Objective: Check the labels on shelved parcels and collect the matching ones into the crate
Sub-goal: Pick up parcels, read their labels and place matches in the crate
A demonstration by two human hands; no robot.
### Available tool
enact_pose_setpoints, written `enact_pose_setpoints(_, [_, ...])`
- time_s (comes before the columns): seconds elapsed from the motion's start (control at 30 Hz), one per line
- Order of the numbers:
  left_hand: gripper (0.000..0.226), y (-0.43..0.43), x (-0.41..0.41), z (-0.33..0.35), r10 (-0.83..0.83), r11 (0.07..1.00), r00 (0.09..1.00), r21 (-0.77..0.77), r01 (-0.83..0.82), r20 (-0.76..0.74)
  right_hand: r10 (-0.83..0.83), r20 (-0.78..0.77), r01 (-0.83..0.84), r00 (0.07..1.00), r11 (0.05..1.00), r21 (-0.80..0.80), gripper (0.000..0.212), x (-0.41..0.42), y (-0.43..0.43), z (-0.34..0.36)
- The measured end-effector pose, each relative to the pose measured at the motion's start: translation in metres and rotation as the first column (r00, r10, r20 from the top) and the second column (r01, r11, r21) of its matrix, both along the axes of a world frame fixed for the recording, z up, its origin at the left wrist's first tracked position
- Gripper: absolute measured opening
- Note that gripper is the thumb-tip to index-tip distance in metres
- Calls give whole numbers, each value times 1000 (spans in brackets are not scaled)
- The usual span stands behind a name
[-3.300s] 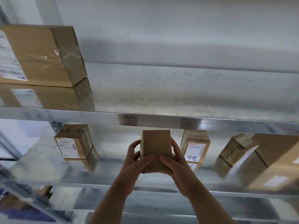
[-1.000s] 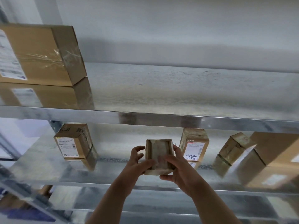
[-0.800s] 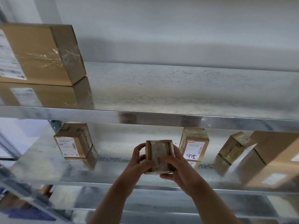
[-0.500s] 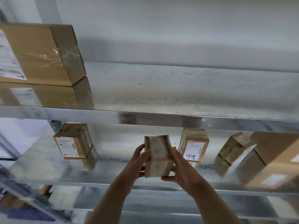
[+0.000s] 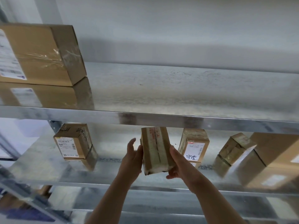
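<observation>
My flat left hand (image 5: 131, 160) and curled right hand (image 5: 178, 165) hold one small parcel (image 5: 155, 151), label maybe hidden; other parcels (image 5: 193, 146) wait on the shelf (image 5: 40, 167), no crate in sight.

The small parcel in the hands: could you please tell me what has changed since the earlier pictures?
The small parcel was turned from its plain face to a taped seam with red print, and now tilts. The left hand loosened its grip to a flat palm on the side; the right hand cradles the lower corner. The shelved parcels stayed put.
</observation>
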State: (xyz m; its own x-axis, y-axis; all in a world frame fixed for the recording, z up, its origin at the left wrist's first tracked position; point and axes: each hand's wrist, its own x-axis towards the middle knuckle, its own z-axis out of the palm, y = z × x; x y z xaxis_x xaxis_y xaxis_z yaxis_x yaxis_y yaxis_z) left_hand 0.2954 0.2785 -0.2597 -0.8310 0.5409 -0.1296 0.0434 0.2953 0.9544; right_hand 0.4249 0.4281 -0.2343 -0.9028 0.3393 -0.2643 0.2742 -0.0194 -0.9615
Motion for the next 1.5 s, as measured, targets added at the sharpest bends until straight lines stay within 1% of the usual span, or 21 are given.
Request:
enact_pose_setpoints(0.07, [25,0,-1,-2,69,994,994,89,-61,-81,-42,59,46,997,997,-64,78,0,1,1])
enact_pose_setpoints(0.13, [35,1,-3,-5,64,980,992,195,-43,-105,-27,55,32,998,995,-90,81,0,3,-1])
enact_pose_setpoints(0.2, [29,0,1,3,38,953,999,301,-27,-30,-2,12,4,1000,996,-94,79,2,6,-2])
enact_pose_setpoints(0.27, [29,-2,6,13,-70,928,996,369,43,61,16,-36,-19,999,997,-81,74,4,7,-1])
enact_pose_setpoints(0.33, [35,-4,11,18,-161,932,984,339,128,71,22,-56,-23,998,999,-25,66,3,7,1])
enact_pose_setpoints(0.37, [42,-5,12,18,-191,936,979,315,160,68,23,-48,-22,999,1000,21,62,2,6,4])
enact_pose_setpoints(0.43, [65,-5,11,19,-223,942,972,271,195,75,11,-22,-9,1000,995,97,58,-1,5,7])
enact_pose_setpoints(0.5, [87,-3,9,17,-247,941,964,261,215,99,-4,-13,5,1000,997,81,73,-2,5,5])
enact_pose_setpoints(0.57, [97,0,10,16,-270,937,956,258,234,115,-10,-36,10,999,1000,7,85,-3,5,1])
enact_pose_setpoints(0.63, [100,2,11,13,-278,936,951,262,237,133,-26,-67,20,997,995,-94,86,-3,6,-2])
enact_pose_setpoints(0.7, [98,3,12,10,-285,931,948,277,238,143,-36,-85,24,996,990,-138,84,-3,7,-4])
enact_pose_setpoints(1.03, [87,6,10,3,-275,926,952,305,224,136,-78,-137,66,987,994,-89,85,-7,7,-13])
enact_pose_setpoints(1.13, [103,4,8,4,-313,911,939,325,255,140,-92,-187,67,978,988,-138,98,-8,7,-12])
enact_pose_setpoints(1.17, [108,3,7,4,-320,907,936,334,257,148,-106,-216,70,971,984,-166,98,-8,8,-13])
enact_pose_setpoints(1.2, [109,2,7,4,-320,904,935,344,254,153,-128,-251,79,960,977,-197,92,-8,8,-11])
enact_pose_setpoints(1.23, [107,1,6,4,-315,902,937,354,246,152,-154,-289,90,945,971,-223,80,-8,10,-11])
enact_pose_setpoints(1.3, [95,-2,4,4,-304,899,939,376,227,160,-200,-341,106,918,956,-275,58,-8,11,-9])
enact_pose_setpoints(1.33, [90,-3,3,4,-295,899,936,389,203,192,-207,-354,107,912,953,-282,50,-8,11,-7])
enact_pose_setpoints(1.4, [89,-6,1,5,-281,900,921,407,156,269,-190,-378,96,906,962,-254,28,-9,11,-5])
enact_pose_setpoints(1.43, [88,-7,2,6,-276,899,918,413,143,285,-181,-391,92,902,968,-234,28,-9,10,-6])
enact_pose_setpoints(1.5, [84,-7,3,5,-266,899,917,420,125,298,-163,-422,84,892,976,-199,46,-8,6,-4])
